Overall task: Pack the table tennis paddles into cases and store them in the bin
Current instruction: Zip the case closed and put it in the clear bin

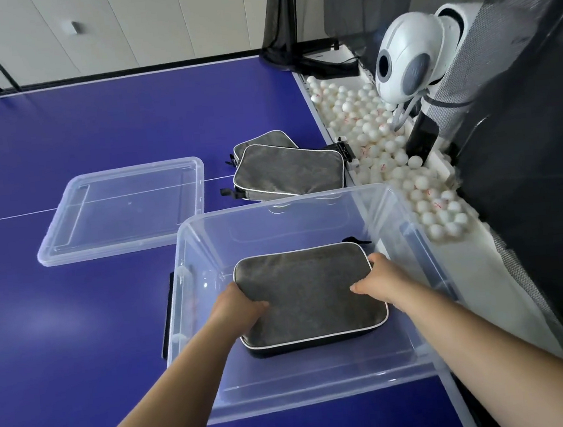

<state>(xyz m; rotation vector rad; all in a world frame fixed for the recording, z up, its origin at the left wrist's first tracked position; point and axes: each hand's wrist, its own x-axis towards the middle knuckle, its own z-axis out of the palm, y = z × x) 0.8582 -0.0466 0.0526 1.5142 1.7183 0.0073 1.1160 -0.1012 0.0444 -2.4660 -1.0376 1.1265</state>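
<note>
Grey case (310,295) inside clear bin (416,234), gripped at both sides: left hand (239,307) clamps its left edge, right hand (377,278) its right edge. Bin sits near right on blue table (60,148). Clear lid (125,207) lies left. Two more cases (286,169) stacked far of bin. White balls (380,142) fill trough right, ball machine (406,60) above; white wall behind.

Both forearms are bare to the frame edge, sleeveless, and the hands (377,281) wear no gloves or jewellery.
</note>
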